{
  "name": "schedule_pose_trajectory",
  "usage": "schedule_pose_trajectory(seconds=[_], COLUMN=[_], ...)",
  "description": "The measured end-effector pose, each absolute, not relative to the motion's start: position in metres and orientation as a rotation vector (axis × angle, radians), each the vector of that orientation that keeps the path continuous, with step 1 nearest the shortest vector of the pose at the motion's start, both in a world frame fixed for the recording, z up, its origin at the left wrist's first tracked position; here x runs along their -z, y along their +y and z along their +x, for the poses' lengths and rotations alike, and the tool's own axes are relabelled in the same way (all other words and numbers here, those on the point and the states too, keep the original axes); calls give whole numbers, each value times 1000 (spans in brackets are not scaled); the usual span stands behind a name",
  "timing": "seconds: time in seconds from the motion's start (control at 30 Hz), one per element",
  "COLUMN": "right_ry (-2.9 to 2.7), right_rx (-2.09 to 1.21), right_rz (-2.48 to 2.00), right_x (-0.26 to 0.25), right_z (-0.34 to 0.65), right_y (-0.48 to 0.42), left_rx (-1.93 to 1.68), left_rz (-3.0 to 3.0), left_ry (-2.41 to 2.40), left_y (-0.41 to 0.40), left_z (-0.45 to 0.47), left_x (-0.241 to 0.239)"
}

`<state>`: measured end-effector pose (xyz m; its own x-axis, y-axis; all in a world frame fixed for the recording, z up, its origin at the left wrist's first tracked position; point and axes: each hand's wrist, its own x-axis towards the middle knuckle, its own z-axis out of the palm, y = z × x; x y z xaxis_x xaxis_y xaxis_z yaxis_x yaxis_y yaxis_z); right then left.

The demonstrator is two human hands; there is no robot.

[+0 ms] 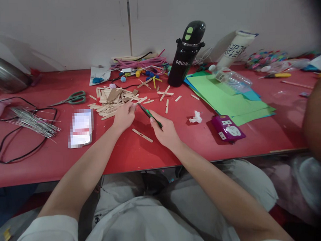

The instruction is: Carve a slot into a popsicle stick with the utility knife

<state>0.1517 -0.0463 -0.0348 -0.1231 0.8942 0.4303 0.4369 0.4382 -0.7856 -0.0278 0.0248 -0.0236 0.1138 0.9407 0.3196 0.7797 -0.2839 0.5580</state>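
Note:
My right hand [164,130] is closed round a slim black and green tool [156,120] that looks like a craft knife. Its thin dark end points up and left, towards my left hand [124,115]. The fingers of my left hand are pinched together by that end; whatever they hold is too small to make out. Just beyond my left hand lies a heap of wooden craft sticks [107,101]. One loose craft stick [142,135] rests on the red table between my wrists. More sticks and cut pieces, including a crossed pair [165,93], lie beyond my right hand.
Left are a phone [81,127], green-handled scissors [77,97] and a wire bundle [35,122]. A black bottle [186,60] stands behind. To the right lie green paper sheets [214,94], a crumpled tissue [196,117] and a purple plug adapter [226,128]. Another person's arm [317,118] shows far right.

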Motion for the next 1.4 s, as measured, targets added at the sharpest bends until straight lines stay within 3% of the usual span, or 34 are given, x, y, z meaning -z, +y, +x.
schedule_pose_trajectory(seconds=[1.4], right_ry=[-1771], right_rx=[-552], right_rz=[-1157], right_x=[36], right_z=[152], right_y=[-46], left_rx=[-1102], left_rz=[2000], left_ry=[1701], left_y=[26], left_z=[-27], left_x=[23])
